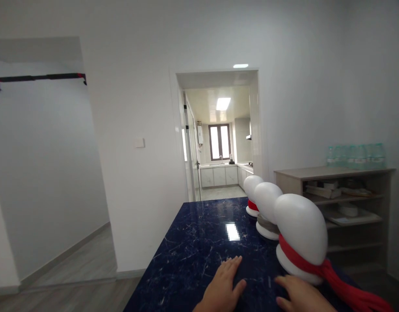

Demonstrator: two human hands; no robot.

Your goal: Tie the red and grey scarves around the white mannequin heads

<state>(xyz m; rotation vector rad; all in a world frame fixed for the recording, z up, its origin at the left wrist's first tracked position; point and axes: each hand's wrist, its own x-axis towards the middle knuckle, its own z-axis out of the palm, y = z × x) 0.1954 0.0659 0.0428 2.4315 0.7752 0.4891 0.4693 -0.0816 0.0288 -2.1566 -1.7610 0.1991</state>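
Both my hands lie flat on a dark blue marbled table [193, 247]. My left hand [223, 286] rests palm down with its fingers stretched forward, holding nothing. My right hand [300, 294] lies flat too, fingers pointing left, just in front of the nearest white mannequin head [300, 236]. That head wears a red scarf [335, 275] around its neck, trailing off to the right. Behind it stand a second white head [267, 206] with a grey band and a third white head [252, 186] with a red band.
A grey shelf unit [345, 173] with stacked items stands at the right, water bottles [357, 156] on top. A doorway [220, 138] ahead opens onto a kitchen. A black and red bar [40, 78] spans the opening at the left.
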